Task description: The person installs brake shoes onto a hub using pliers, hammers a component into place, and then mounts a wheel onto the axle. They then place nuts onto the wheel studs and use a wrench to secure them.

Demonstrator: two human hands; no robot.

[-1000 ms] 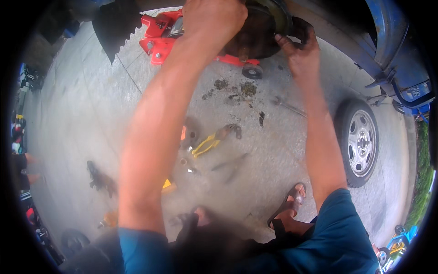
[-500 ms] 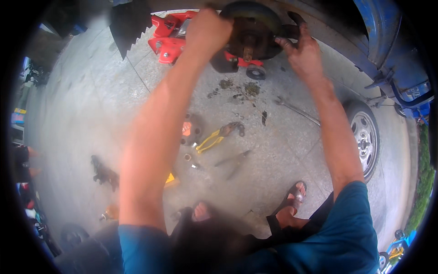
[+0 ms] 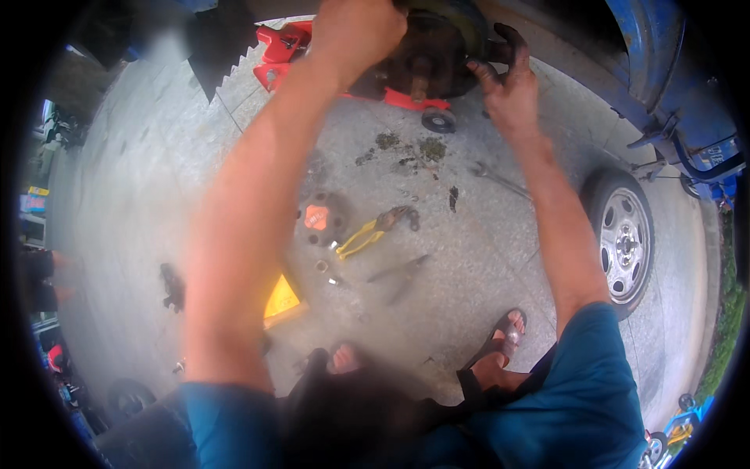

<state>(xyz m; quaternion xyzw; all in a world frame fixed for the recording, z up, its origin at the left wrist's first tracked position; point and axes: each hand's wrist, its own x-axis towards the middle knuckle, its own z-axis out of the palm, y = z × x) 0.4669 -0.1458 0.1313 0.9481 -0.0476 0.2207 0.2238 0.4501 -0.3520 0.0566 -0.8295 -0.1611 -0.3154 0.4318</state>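
Daylight diffuse, fairly bright; concrete floor [image 3: 484,301] palest toward 9 and 10 o'clock. Whitish smear of haze between 10 and 11. Deep shade at 12 o'clock, wheel hub [image 3: 422,61] murky, much detail lost. Left forearm [image 3: 254,195] softly blurred, worst toward elbow; right forearm [image 3: 561,223] crisper. Dark clothing [image 3: 351,418] at 6 o'clock shadowed, out of focus. Wheel [image 3: 625,244] at 3 o'clock carries small highlights. Fisheye border black, straight edges bowed; clutter at 8 o'clock squeezed, indistinct.

Grey concrete floor [image 3: 484,273] spreads out — stained, jointed — with greenery [image 3: 725,336] at far right.
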